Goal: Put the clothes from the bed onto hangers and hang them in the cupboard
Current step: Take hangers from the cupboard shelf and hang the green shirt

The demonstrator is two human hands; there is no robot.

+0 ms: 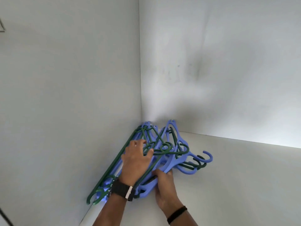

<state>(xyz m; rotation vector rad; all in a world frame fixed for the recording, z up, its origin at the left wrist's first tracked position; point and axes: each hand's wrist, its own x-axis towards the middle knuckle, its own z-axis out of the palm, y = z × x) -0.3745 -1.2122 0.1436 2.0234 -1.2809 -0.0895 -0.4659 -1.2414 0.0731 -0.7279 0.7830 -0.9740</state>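
Note:
A tangled pile of several blue and dark green plastic hangers (172, 152) lies in the back left corner of a white cupboard shelf (236, 176). My left hand (136, 160), with a black watch on the wrist, lies on top of the pile, its fingers curled around a green hanger (164, 148). My right hand (164, 185), with a black band on the wrist, grips the lower end of a blue hanger (175, 162) at the front of the pile. No clothes or bed are in view.
The white side wall (73, 95) stands close on the left and the back wall (219, 70) behind the pile. One blue hook (209, 156) sticks out to the right. Bare shelf stretches to the right of the hangers.

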